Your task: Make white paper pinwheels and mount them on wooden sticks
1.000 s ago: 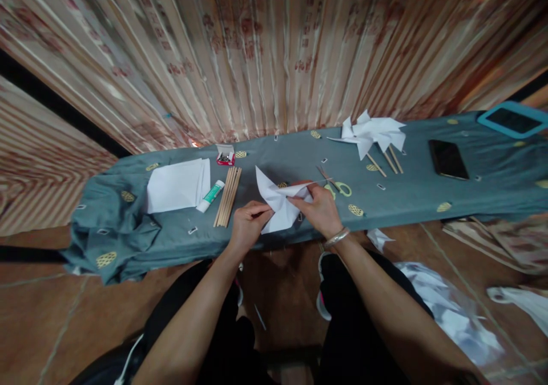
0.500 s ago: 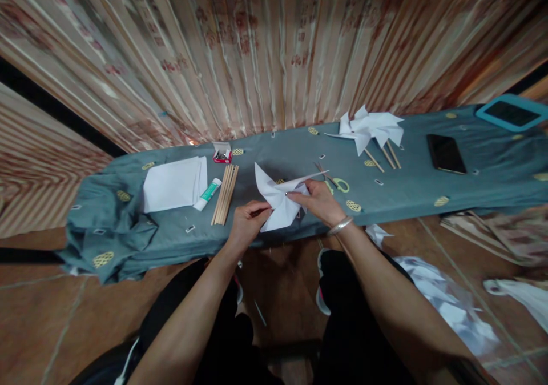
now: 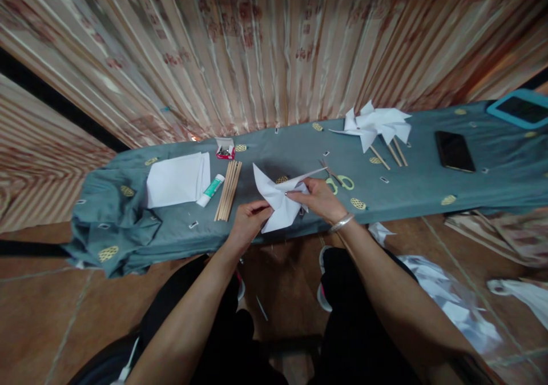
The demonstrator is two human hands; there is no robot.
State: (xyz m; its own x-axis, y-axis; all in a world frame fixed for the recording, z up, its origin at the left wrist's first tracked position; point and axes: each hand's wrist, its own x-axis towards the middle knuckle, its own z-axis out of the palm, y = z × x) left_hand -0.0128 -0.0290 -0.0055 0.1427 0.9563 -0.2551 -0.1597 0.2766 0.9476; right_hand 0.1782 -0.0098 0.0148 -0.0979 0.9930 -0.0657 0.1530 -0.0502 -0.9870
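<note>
Just one folded paper (image 3: 276, 202), two hands.

Folded paper (image 3: 277, 202) sits at the near edge of the bench (image 3: 411, 188), between my left hand (image 3: 248, 222) and right hand (image 3: 321, 199) — both touching it. Left of it: stick bundle (image 3: 228, 189), then glue tube (image 3: 210, 190) just beside, then paper stack (image 3: 177, 179). Small box (image 3: 225, 152) lies behind the sticks. Scissors (image 3: 338, 178) lie just right of my right hand. Further right and back — finished pinwheels (image 3: 377, 125), then phone (image 3: 454, 151), tablet (image 3: 520, 108) at the far right end.
</note>
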